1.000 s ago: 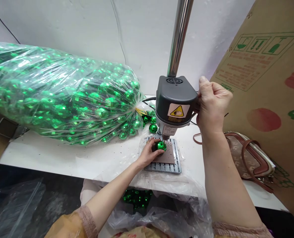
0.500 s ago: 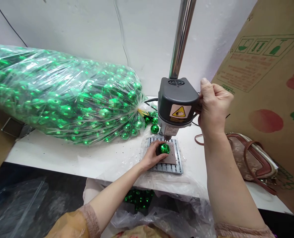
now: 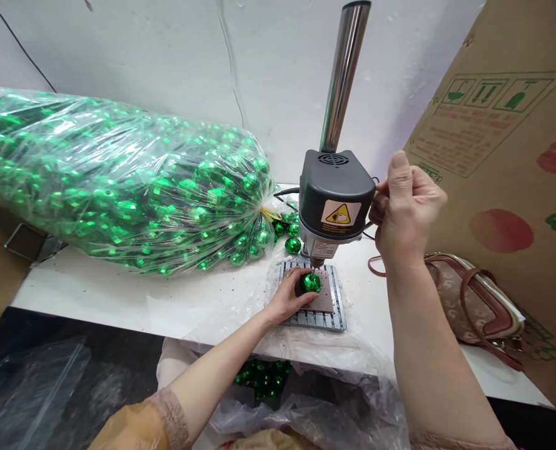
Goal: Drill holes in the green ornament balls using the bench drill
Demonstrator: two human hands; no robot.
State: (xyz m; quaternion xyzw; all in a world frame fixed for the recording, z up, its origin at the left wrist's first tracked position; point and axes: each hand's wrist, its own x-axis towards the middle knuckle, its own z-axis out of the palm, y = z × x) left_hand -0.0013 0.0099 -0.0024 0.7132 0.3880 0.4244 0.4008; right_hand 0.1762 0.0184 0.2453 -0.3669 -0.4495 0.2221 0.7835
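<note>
A shiny green faceted ball [image 3: 312, 283] rests on a brown square board [image 3: 323, 301] over the slotted metal base [image 3: 336, 319] of a drill press. My left hand [image 3: 289, 295] grips the ball from its left side, thumb and fingers curved round it. Just above the ball is the drill's tip, at or very near its top. My right hand [image 3: 406, 209] is closed in a fist at the right of the black drill head [image 3: 336, 187], round what appears to be its lever, mostly hidden by the fingers.
A large clear bag of green balls [image 3: 132, 187] lies at the left, with loose green balls [image 3: 293, 245] by its tied end. A steel column [image 3: 346, 75] rises behind the drill. At the right are a brown handbag [image 3: 465, 300] and a tall carton [image 3: 493, 150]. Plastic sheeting hangs in front.
My right hand has shifted slightly to the right and turned a little. The view has moved slightly, now showing the column's top. My left hand still holds the ball.
</note>
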